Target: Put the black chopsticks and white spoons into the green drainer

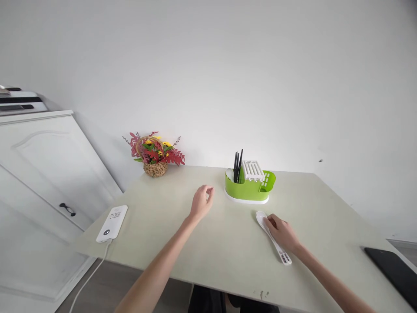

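While the right hand (282, 232) rests on a white spoon (273, 238) lying flat on the bench (228, 243), its fingers curl over the handle near the bowl, gripping it loosely. The left hand (201, 202) hovers above the bench, released and half curled, holding nothing. A green caddy (249, 188) with black chopsticks (237, 166) stands just beyond the spoon. A flower basket (155, 152) sits by the wall, a white power bank (112, 223) at the left edge, a black slab (395, 269) at the right.
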Action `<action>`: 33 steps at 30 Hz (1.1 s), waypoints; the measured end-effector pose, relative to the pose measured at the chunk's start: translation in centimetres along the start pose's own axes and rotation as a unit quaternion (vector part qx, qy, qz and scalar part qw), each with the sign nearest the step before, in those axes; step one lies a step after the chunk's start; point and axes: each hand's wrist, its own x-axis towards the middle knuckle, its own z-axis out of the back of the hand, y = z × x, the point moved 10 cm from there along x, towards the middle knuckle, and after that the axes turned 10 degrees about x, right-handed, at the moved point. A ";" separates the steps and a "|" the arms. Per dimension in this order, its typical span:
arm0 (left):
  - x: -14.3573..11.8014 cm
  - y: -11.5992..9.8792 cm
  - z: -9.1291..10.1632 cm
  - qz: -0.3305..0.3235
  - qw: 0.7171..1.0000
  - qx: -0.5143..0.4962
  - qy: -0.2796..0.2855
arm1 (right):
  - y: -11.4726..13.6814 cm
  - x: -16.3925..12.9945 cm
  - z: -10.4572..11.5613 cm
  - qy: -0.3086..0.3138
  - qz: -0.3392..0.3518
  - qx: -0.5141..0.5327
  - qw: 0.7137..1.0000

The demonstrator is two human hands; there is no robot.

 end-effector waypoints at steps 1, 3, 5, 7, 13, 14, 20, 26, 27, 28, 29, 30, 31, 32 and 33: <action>2.0 -0.9 -0.3 -0.015 1.000 0.010 -0.004 | -0.1 -0.1 0.1 -0.009 -0.001 0.009 1.000; 5.6 -2.6 -1.1 -0.041 0.999 0.034 -0.004 | -0.3 -0.4 0.3 -0.027 -0.004 0.025 0.999; 8.6 -3.7 -2.2 -0.059 0.996 0.061 0.006 | -0.4 -0.6 0.5 -0.043 -0.007 0.041 0.998; 10.9 -4.4 -3.5 -0.070 0.994 0.086 0.023 | -0.6 -0.6 0.6 -0.051 -0.008 0.061 0.997; 13.6 -6.0 -5.6 -0.099 0.984 0.136 0.066 | -0.5 -0.5 1.3 -0.066 0.005 0.125 0.990; 13.7 -6.3 -5.6 -0.104 0.982 0.141 0.067 | -0.5 -0.4 1.4 -0.070 0.007 0.133 0.989; 12.6 -8.8 -5.8 -0.136 0.975 0.138 0.107 | -0.6 -0.4 1.6 -0.073 0.006 0.162 0.984; 11.7 -10.7 -5.6 -0.167 0.968 0.151 0.110 | -0.7 -0.5 1.5 -0.071 -0.001 0.170 0.983; 11.5 -10.8 -5.7 -0.169 0.967 0.151 0.112 | -0.7 -0.5 1.5 -0.071 -0.001 0.170 0.983; 11.3 -10.9 -5.7 -0.170 0.967 0.149 0.116 | -0.7 -0.5 1.5 -0.071 -0.002 0.171 0.983; 11.1 -10.9 -5.7 -0.170 0.967 0.146 0.120 | -0.7 -0.5 1.5 -0.071 -0.002 0.171 0.983; 10.9 -10.8 -5.7 -0.168 0.968 0.144 0.122 | -0.7 -0.5 1.5 -0.070 -0.003 0.171 0.983; 10.6 -10.7 -5.6 -0.165 0.968 0.143 0.123 | -0.8 -0.5 1.5 -0.069 -0.003 0.172 0.983; 10.4 -10.6 -5.5 -0.162 0.968 0.145 0.122 | -0.8 -0.5 1.4 -0.068 -0.003 0.172 0.983; 10.2 -10.4 -5.4 -0.159 0.968 0.149 0.121 | -0.8 -0.6 1.4 -0.067 -0.003 0.173 0.983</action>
